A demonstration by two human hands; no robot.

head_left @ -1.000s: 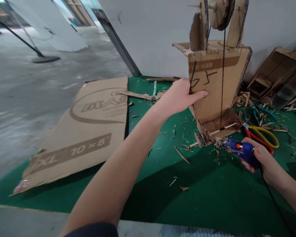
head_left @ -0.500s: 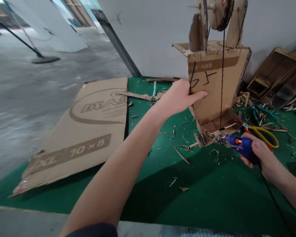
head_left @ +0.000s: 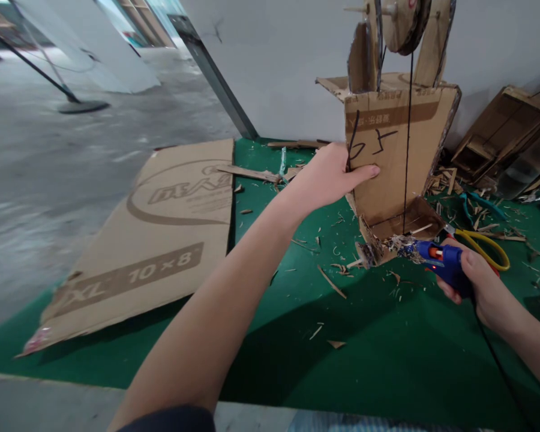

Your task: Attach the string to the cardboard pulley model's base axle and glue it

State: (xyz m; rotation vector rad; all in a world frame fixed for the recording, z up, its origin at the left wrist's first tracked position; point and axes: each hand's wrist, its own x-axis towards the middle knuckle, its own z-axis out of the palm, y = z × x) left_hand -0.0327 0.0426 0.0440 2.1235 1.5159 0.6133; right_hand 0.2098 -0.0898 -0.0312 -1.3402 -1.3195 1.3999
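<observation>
An upright cardboard model (head_left: 387,174) stands on the green table, with dark pen marks on its front panel. At its top is a round cardboard wheel (head_left: 398,27), from which a black string (head_left: 408,138) runs down to a small tray-like base (head_left: 380,228). My left hand (head_left: 335,174) grips the model's left edge, thumb across the front and the other fingers hidden behind. In my right hand (head_left: 474,273) is a blue hot glue gun (head_left: 450,264), its red light lit. The gun's nozzle end, messy with stringy glue and scraps, is at the base's front edge.
A flat cardboard sheet (head_left: 162,222) covers the left of the green table (head_left: 288,342). Yellow-handled scissors (head_left: 486,246) and teal-handled pliers (head_left: 481,207) lie right, among cardboard scraps. Another cardboard structure (head_left: 499,138) leans behind them. The gun's black cord (head_left: 495,354) trails toward the front.
The glue gun has shifted very slightly, its nozzle still at the base's front edge. My left hand keeps its hold on the model; the view has moved a little.
</observation>
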